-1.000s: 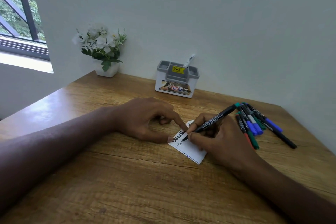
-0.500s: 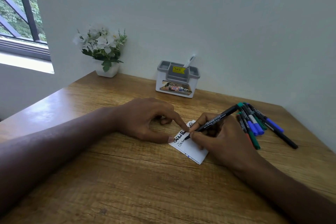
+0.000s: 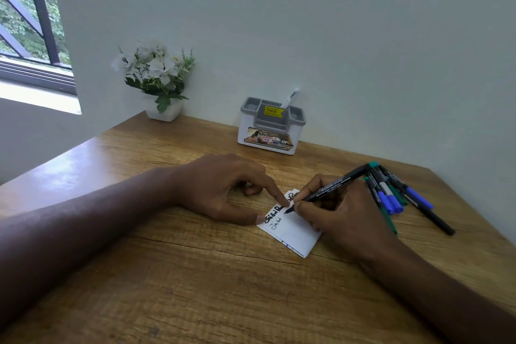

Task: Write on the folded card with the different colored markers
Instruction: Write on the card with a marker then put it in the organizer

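Here right hand (image 3: 346, 212) fingers pinch black marker (image 3: 329, 190); left hand (image 3: 223, 190) fingertips press card (image 3: 293, 232).

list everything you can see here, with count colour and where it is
card: one, white, folded, mid table, black writing on its top part
marker: one, black, tip on the card
spare markers: a pile, exact count unclear, blue, green and black caps, right of the card on the table
organiser: one, white and grey, yellow price sticker, at the wall, a pen standing in it
flower pot: one, white, white flowers, back left corner
table: one, brown wood
window: one, dark frame, upper left
left hand: pins the card's left edge with fingertip and thumb
right hand: grips the marker, writing
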Demonstrator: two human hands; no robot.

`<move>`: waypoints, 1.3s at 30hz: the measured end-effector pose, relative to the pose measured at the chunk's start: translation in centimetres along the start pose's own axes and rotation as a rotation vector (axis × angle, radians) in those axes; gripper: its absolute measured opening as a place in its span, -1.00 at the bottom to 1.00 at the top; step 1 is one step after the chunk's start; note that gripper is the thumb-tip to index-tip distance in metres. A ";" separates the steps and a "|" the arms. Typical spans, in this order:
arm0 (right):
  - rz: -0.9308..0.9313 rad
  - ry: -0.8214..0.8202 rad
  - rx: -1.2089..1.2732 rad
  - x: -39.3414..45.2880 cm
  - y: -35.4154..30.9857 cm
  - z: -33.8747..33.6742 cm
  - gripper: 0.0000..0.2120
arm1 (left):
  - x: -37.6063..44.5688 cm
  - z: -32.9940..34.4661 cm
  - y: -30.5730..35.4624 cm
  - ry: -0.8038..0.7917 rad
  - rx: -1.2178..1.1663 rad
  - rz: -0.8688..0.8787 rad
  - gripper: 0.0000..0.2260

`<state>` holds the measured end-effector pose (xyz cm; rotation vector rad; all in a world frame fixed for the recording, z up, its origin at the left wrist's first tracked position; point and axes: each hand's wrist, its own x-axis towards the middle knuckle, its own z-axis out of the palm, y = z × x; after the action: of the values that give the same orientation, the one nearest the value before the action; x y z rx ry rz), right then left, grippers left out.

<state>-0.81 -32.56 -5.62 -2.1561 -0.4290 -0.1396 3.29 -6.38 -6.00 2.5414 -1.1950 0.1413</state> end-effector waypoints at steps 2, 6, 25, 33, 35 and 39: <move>0.005 -0.013 0.030 0.1 0.2 0.0 -0.93 | 0.0 0.0 0.0 -0.002 -0.004 -0.002 -0.59; -0.007 -0.047 0.002 0.1 0.3 0.2 -0.94 | 0.1 0.1 0.0 -0.002 -0.007 -0.006 -0.58; 0.022 -0.028 -0.026 0.4 0.6 0.2 -0.95 | -0.1 0.1 0.0 -0.017 0.003 -0.026 -0.56; 0.037 -0.028 -0.007 0.3 0.4 0.1 -0.94 | -0.1 -0.1 0.2 -0.016 -0.003 -0.019 -0.56; 0.038 -0.022 -0.011 0.3 0.5 0.0 -0.95 | -0.1 0.0 0.2 -0.013 0.000 -0.020 -0.56; 0.042 -0.014 -0.017 0.3 0.4 0.0 -0.95 | -0.2 0.0 0.2 -0.020 0.001 -0.023 -0.56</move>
<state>-0.42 -32.71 -5.88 -2.1822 -0.3922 -0.1049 3.00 -6.37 -6.00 2.5620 -1.1727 0.1113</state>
